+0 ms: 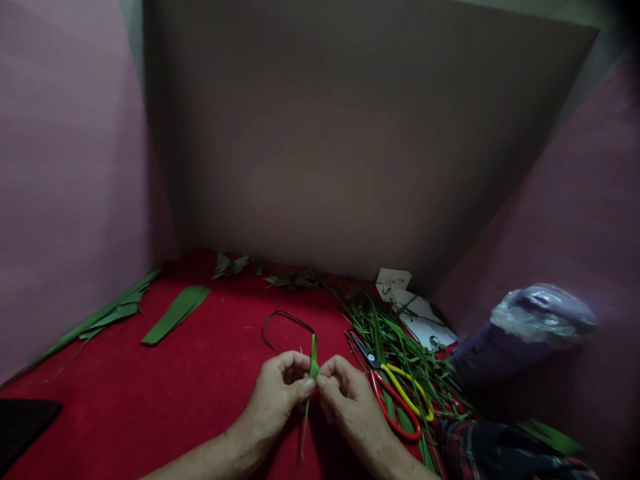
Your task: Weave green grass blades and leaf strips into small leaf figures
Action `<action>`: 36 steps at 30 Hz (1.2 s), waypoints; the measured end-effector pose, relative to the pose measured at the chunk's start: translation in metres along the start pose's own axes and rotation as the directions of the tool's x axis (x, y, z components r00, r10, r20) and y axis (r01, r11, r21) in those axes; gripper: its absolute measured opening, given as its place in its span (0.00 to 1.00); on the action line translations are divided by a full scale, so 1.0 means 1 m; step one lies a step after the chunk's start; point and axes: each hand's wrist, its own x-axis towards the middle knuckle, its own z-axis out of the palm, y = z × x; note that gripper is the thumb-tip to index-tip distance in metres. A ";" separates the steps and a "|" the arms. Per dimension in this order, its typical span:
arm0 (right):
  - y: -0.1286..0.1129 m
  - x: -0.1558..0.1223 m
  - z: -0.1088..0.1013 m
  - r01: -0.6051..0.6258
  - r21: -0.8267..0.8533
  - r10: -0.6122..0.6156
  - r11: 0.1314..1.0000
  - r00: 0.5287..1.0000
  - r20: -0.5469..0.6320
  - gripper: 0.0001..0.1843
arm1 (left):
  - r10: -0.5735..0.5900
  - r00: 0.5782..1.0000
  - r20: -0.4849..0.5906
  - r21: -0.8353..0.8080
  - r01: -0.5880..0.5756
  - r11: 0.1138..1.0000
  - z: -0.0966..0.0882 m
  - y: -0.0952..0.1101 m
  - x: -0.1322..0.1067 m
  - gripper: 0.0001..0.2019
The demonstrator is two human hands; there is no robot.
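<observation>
Between my two hands is a small folded strip of green leaf (314,365), with one end pointing up and a thin tail hanging down. A dark, thin loop curves away from its top. My left hand (280,387) pinches the strip between thumb and forefinger from the left. From the right, the fingertips of my right hand (347,390) pinch the fold. Just right of my right hand lie scissors (373,361), one handle red and the other yellow, blades pointing up and left, on top of cut leaf strips.
A heap of green leaf strips (385,330) covers the right side of the red cloth (210,387). Behind it are white papers (425,320). Wide leaf pieces (175,315) lie at left, and several leaf shapes (293,277) sit along the back wall. A plastic-lined purple container (490,353) stands right.
</observation>
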 end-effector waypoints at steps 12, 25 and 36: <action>-0.002 -0.002 0.000 0.006 -0.026 -0.005 1.000 1.000 0.010 0.07 | -0.056 0.988 -0.145 -0.024 0.053 0.998 0.002 0.002 -0.004 0.12; -0.001 -0.002 0.001 0.045 -0.064 -0.046 0.997 0.999 -0.023 0.08 | -0.065 0.993 -0.095 -0.019 0.063 0.998 0.000 0.001 0.001 0.14; -0.003 -0.004 -0.002 0.100 -0.103 -0.102 0.990 0.995 -0.018 0.10 | -0.061 0.997 -0.047 0.009 0.062 0.998 0.001 -0.001 -0.001 0.15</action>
